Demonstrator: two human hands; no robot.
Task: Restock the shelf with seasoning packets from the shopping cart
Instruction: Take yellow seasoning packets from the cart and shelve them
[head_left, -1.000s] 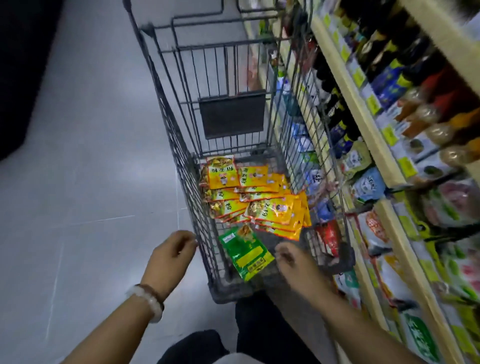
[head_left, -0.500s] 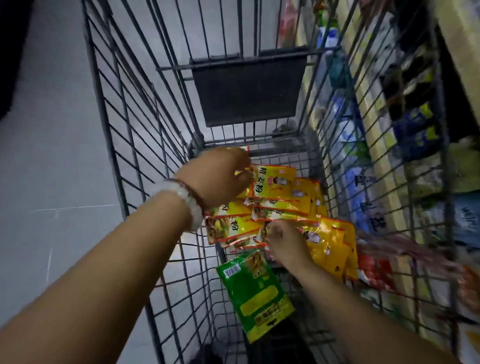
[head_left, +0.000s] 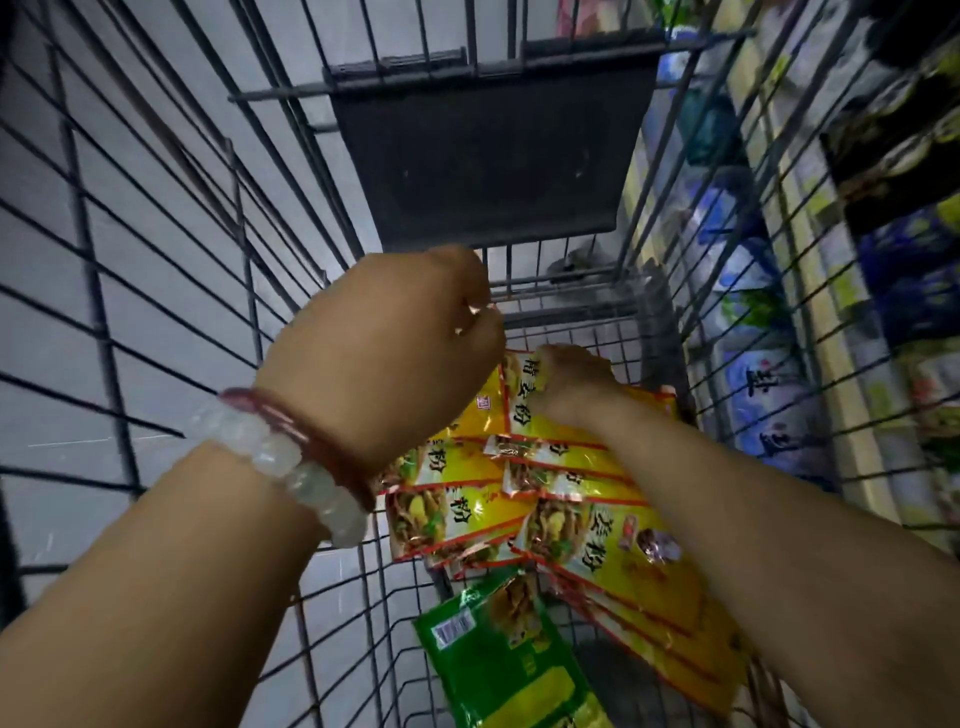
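I look down into a grey wire shopping cart (head_left: 156, 260). Several yellow seasoning packets (head_left: 613, 551) lie fanned across its floor, and a green packet (head_left: 498, 654) lies nearest to me. My left hand (head_left: 384, 343), with a pale bead bracelet and a red band on the wrist, is curled over the far left of the pile and pinches the shiny edge of a yellow packet. My right hand (head_left: 571, 379) grips the top of another yellow packet (head_left: 522, 395) at the far end of the pile.
A dark flap (head_left: 493, 156) hangs on the cart's far wall. Shelves (head_left: 831, 322) of blue, white and green packaged goods run along the right, seen through the cart's wires. Grey floor (head_left: 78, 130) shows on the left.
Both hands have gone from the cart's near rim down into the basket. The right hand slid from the middle of the pile to its far end; the view moved closer.
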